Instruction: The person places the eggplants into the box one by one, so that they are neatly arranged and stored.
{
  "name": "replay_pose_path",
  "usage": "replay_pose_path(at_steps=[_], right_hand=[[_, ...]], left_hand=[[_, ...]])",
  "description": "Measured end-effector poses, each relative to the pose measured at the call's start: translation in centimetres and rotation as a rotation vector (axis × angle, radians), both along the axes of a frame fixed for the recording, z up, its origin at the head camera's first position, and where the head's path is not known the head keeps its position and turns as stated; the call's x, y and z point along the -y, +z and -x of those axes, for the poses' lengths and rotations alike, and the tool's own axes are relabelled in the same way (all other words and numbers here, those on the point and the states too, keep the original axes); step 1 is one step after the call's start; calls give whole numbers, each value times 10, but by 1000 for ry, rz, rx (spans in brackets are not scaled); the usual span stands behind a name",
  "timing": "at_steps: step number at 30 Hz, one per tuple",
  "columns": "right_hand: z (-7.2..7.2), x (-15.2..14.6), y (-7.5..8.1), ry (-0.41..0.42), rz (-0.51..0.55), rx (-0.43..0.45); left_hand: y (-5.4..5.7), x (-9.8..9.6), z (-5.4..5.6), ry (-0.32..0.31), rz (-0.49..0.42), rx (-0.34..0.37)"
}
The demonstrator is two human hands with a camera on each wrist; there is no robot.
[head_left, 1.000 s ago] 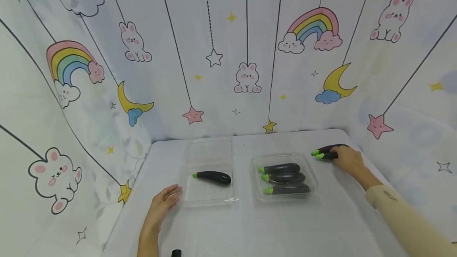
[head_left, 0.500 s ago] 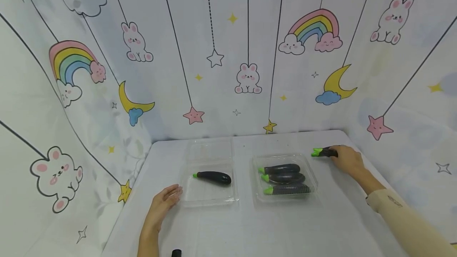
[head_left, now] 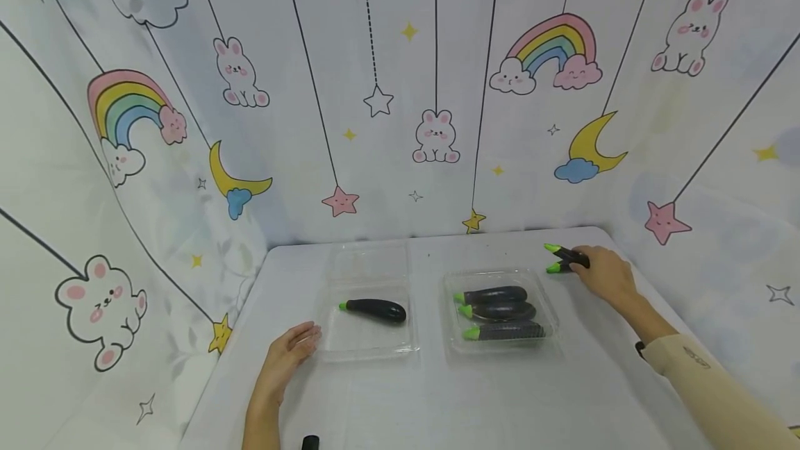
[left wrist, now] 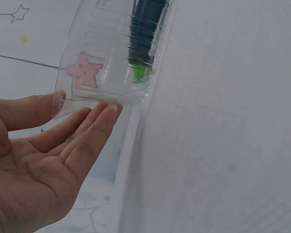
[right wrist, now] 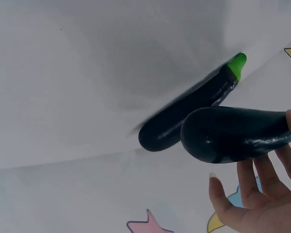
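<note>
Up it comes: the black eggplant (right wrist: 228,133) in your right hand (head_left: 603,273) lifts clear, and the two green stems, bunched together half a second ago, now splay apart. The second eggplant (right wrist: 189,107) lies on the table (head_left: 500,398) just below your grip. Your thumb and fingers pinch the held one snugly, its fat, rounded end left bare; it's dark, smooth and glossy, bright green stem jutting out ahead of your fingers. Your left hand (head_left: 289,351) hasn't budged, fingers loosely extended, touching the clear tray (head_left: 369,342) with its lone eggplant (head_left: 375,310). Between your hands, another tray (head_left: 459,347) holds three eggplants (head_left: 496,311).
</note>
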State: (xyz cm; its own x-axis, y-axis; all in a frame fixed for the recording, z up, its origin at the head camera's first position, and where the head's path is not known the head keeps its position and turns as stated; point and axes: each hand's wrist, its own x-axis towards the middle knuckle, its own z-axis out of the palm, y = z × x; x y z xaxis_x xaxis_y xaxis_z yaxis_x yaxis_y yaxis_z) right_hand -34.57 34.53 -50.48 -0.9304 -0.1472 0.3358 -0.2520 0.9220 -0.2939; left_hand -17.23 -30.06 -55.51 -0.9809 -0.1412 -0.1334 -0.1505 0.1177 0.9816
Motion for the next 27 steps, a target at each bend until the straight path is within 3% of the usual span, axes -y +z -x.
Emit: replay_pose_path(at_steps=[8, 21, 27], right_hand=[[-7, 16, 11, 29, 38, -85], [-21, 41, 26, 34, 62, -102], [-27, 52, 34, 72, 88, -131]], left_hand=[[1, 0, -1, -3, -2, 0], [2, 0, -1, -7, -33, 0], [3, -1, -1, -8, -34, -6]])
